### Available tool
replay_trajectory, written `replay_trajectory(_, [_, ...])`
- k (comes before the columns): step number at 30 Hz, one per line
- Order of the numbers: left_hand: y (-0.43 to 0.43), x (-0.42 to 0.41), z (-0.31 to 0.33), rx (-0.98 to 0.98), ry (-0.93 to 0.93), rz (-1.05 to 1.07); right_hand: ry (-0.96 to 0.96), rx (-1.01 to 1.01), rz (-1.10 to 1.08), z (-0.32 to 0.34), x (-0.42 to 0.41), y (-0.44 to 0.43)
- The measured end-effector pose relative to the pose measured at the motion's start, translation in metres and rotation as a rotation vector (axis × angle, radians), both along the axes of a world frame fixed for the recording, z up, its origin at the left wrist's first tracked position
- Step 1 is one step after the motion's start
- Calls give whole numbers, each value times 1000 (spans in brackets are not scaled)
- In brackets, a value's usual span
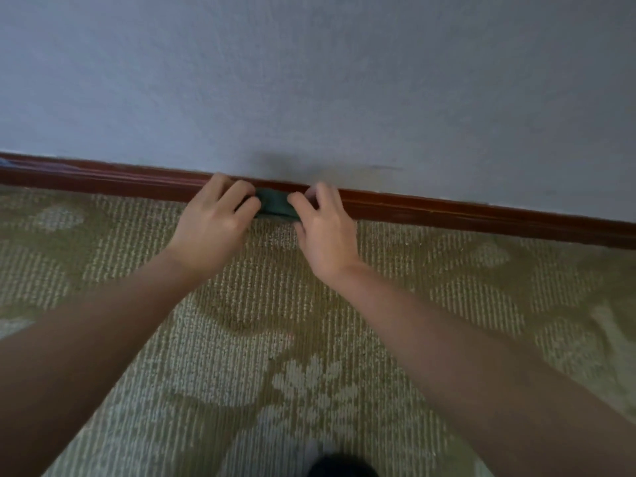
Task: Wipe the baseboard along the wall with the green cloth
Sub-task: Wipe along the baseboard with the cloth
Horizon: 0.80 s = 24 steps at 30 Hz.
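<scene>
Down at the foot of the grey-blue wall (309,80), in the head view, a person is stretching both bare forearms forward over a patterned carpet (241,339). The left hand (213,220) is lying knuckles-up with its fingers curled, and its fingertips are pinching the left end of the green cloth (276,205). The right hand (325,232) is mirroring it on the other side, its fingers bent and its fingertips gripping the cloth's right end. Between the two hands the cloth is showing as a small, bunched, dark green wad, partly hidden behind the fingers. It is sitting against the face of the dark reddish-brown baseboard (481,215), just where the wood is meeting the carpet. The baseboard is running across the whole frame, slanting downward toward the right. The carpet is showing an olive and cream weave with leaf and flower shapes. A dark rounded shape (340,468) is poking in at the bottom edge; what it is cannot be told.
</scene>
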<state>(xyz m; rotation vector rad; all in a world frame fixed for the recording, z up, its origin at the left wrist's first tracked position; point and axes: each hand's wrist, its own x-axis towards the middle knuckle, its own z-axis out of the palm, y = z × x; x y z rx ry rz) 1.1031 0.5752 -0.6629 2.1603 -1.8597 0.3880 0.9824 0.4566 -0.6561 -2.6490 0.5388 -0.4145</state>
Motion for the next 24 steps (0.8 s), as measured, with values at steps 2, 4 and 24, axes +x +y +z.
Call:
replay_trajectory(2, [1,0,-2,1,-18,0,-9,0,9,-5,-1,1])
replay_trajectory(4, [-2,4,-8,-3,-28,-15,-27,-18,-13,-14,3,-2])
replay_trajectory(24, [-5,40,-63,-164,-53,-100,-23,-192,-43,-41,33,0])
